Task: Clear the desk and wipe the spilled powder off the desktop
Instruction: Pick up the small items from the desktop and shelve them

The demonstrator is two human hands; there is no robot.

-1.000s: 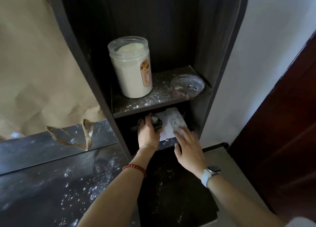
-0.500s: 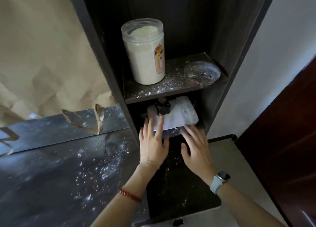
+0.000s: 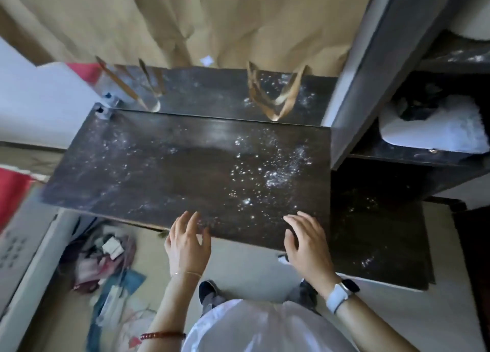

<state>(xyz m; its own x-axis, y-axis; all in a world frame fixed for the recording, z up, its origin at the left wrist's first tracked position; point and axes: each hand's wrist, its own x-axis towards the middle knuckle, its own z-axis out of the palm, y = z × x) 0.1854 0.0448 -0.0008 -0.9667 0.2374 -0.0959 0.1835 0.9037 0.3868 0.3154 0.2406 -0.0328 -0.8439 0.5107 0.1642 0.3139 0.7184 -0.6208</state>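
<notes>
A dark wooden desktop (image 3: pixel 159 166) stretches across the middle of the view. White spilled powder (image 3: pixel 275 171) is scattered over its right half. My left hand (image 3: pixel 187 243) hovers at the desk's front edge, fingers apart, holding nothing. My right hand (image 3: pixel 307 243), with a white watch on the wrist, is spread and empty over the front right part of the desktop. In the shelf unit (image 3: pixel 371 73) at the right, a white folded cloth (image 3: pixel 434 129) lies in the lower compartment with a small dark object (image 3: pixel 419 110) on it.
A mirror strip (image 3: pixel 212 91) runs along the back of the desk below crumpled brown paper (image 3: pixel 212 20). A lower dark surface (image 3: pixel 376 232) dusted with powder sits at the right. Clothes and papers (image 3: pixel 106 266) lie on the floor at the left.
Both hands have pulled back out of the shelf's lower compartment to the desk's front edge, leaving the cloth and dark object inside. The view has swung left and down to the desktop.
</notes>
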